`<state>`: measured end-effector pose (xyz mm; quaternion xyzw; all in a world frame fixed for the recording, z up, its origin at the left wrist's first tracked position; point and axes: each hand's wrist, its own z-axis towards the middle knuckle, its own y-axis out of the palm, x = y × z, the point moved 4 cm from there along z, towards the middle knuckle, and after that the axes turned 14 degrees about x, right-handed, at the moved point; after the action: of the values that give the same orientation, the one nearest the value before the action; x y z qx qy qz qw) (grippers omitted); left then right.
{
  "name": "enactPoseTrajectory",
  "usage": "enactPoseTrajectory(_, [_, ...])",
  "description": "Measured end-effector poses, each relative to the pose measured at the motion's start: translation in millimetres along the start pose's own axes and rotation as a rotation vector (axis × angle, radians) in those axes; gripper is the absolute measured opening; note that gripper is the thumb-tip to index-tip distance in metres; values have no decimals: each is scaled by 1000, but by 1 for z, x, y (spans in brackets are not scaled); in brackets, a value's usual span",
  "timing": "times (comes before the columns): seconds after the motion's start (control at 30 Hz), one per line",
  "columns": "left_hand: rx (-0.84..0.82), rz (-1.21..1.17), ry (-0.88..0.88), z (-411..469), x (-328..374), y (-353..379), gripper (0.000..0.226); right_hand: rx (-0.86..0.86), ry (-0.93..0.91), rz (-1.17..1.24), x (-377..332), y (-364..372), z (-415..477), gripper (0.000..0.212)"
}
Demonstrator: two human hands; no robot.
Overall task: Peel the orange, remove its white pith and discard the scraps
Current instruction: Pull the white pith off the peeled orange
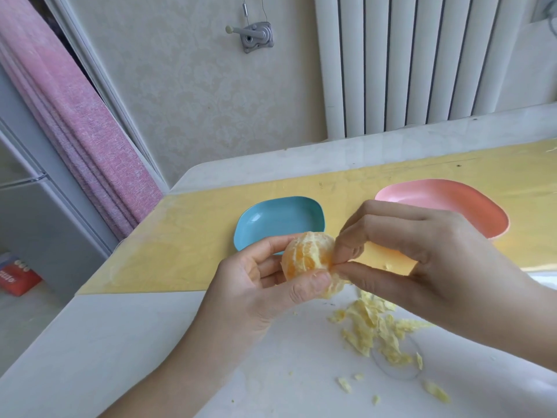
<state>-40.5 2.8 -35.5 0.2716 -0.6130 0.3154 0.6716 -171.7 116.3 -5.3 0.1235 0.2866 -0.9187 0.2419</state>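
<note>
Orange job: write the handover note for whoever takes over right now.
The left hand holds the orange, thumb on its front. The right hand pinches pith on the orange's right side.
Done: the peel is off and most segments show bare.
Loose scraps lie on the table under the right hand; the blue dish and pink dish sit behind.
Left to do: finish the pith, discard the scraps.

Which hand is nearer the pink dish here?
Right. The right hand sits just in front of the pink dish, overlapping its near rim; the left hand holds the orange further left.
</note>
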Motion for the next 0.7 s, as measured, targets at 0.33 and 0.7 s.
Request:
enactPoseTrajectory(0.33, [-33,-113,-127,3,-6,0,67,97,16,0,-1,0,-3,20])
enactPoseTrajectory(0.7, [-16,106,58,4,-3,-1,49,97,89,60,-3,3,-4,21])
